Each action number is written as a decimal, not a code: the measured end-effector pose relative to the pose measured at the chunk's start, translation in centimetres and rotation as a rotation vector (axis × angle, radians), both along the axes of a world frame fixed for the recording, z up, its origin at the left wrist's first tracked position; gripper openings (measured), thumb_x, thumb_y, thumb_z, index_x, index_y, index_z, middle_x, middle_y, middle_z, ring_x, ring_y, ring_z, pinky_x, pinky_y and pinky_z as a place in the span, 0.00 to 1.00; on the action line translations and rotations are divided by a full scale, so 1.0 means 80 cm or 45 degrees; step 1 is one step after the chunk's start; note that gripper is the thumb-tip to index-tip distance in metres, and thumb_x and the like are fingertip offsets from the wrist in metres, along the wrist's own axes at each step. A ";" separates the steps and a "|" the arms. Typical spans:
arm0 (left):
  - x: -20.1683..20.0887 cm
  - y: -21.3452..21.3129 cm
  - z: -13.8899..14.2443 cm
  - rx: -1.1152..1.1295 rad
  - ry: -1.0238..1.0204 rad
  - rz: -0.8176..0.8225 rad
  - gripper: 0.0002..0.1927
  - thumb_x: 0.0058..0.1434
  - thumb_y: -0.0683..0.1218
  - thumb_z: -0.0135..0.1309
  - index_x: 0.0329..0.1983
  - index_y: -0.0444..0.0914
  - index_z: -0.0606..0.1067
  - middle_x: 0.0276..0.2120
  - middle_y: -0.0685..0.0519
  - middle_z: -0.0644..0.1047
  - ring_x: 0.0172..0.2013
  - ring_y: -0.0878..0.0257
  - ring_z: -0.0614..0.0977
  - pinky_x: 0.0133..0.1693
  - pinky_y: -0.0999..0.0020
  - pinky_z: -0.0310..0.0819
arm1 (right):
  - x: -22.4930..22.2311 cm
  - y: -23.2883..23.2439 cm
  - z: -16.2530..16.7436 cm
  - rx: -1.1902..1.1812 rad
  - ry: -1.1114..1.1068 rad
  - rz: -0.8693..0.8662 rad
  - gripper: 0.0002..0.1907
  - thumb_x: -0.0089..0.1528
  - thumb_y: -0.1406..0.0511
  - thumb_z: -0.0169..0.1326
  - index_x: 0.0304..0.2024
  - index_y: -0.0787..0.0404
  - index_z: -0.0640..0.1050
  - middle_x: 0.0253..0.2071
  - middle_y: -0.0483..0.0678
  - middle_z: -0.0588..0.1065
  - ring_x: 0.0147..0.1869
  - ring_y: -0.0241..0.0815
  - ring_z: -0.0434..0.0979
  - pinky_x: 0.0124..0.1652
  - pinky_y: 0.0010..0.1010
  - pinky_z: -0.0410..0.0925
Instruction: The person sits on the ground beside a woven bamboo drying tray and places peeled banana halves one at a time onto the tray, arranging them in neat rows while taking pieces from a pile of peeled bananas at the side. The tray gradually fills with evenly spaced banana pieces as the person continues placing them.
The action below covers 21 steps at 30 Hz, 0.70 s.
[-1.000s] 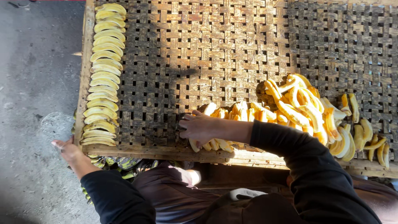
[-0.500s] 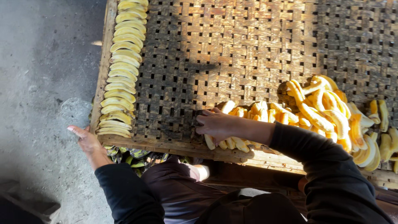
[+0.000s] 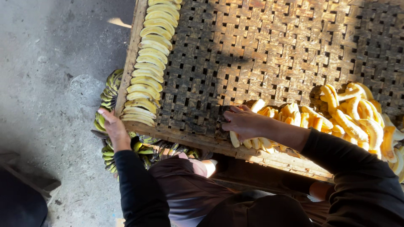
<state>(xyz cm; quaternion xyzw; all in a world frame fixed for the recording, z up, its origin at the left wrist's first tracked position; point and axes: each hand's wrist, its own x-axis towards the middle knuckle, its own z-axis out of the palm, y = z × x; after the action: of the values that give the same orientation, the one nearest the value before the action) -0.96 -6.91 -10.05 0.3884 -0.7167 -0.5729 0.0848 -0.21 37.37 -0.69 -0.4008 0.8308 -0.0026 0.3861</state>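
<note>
Fingers of my right hand (image 3: pixel 244 122) lie loosely curled over peeled banana pieces (image 3: pixel 290 117) at the near edge of the woven tray (image 3: pixel 269 46), pressing rather than gripping. My left hand (image 3: pixel 112 128) rests open at the tray corner, holding nothing, beside the laid row of slices (image 3: pixel 147 71). Risk: pieces under my palm overhang the frame; a sideways sweep could push them off onto the concrete floor (image 3: pixel 46 84).

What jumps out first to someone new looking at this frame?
The bright heap of peeled banana pieces at the right of the woven tray, lit by sun. Next, the neat overlapping row of banana slices down the tray's left edge. The right hand rests on pieces at the near edge; the left hand is at the tray's near-left corner, by green bananas below.
</note>
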 end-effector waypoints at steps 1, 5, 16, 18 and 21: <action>0.000 -0.004 -0.004 0.025 0.034 -0.011 0.59 0.61 0.81 0.26 0.66 0.24 0.67 0.64 0.36 0.73 0.63 0.49 0.75 0.65 0.59 0.65 | 0.000 -0.003 -0.002 0.019 -0.009 -0.003 0.33 0.51 0.55 0.72 0.57 0.45 0.74 0.56 0.47 0.63 0.68 0.51 0.56 0.65 0.57 0.57; -0.008 -0.007 -0.007 0.037 0.036 0.026 0.56 0.64 0.79 0.25 0.68 0.26 0.64 0.66 0.36 0.69 0.65 0.48 0.71 0.66 0.57 0.61 | -0.007 -0.011 -0.015 0.066 -0.029 0.002 0.29 0.53 0.55 0.70 0.54 0.46 0.75 0.56 0.45 0.64 0.66 0.49 0.60 0.65 0.54 0.59; -0.013 0.095 0.117 -0.084 0.760 0.134 0.32 0.75 0.64 0.39 0.62 0.33 0.74 0.63 0.43 0.73 0.66 0.51 0.72 0.70 0.53 0.59 | -0.042 -0.003 -0.003 0.082 -0.176 0.028 0.31 0.53 0.58 0.69 0.58 0.48 0.73 0.50 0.47 0.72 0.62 0.50 0.68 0.65 0.49 0.60; -0.021 0.129 0.132 0.146 0.838 0.067 0.30 0.73 0.62 0.44 0.61 0.34 0.73 0.62 0.44 0.73 0.65 0.52 0.72 0.69 0.52 0.64 | -0.039 -0.012 -0.013 0.052 -0.195 0.118 0.30 0.53 0.60 0.68 0.58 0.51 0.74 0.45 0.49 0.78 0.59 0.50 0.74 0.66 0.47 0.61; -0.032 0.166 0.148 -0.019 0.826 -0.062 0.31 0.74 0.63 0.49 0.61 0.32 0.74 0.61 0.40 0.76 0.64 0.50 0.74 0.70 0.54 0.64 | -0.043 -0.015 -0.025 0.050 -0.320 0.026 0.29 0.56 0.62 0.66 0.60 0.52 0.74 0.50 0.51 0.77 0.56 0.53 0.77 0.55 0.51 0.71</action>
<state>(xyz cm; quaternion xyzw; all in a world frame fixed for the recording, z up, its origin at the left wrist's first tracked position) -3.56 6.38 1.81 0.1678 -0.6656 -0.6634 0.2978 -3.65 36.15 -2.71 -0.3981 0.7717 -0.0327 0.4949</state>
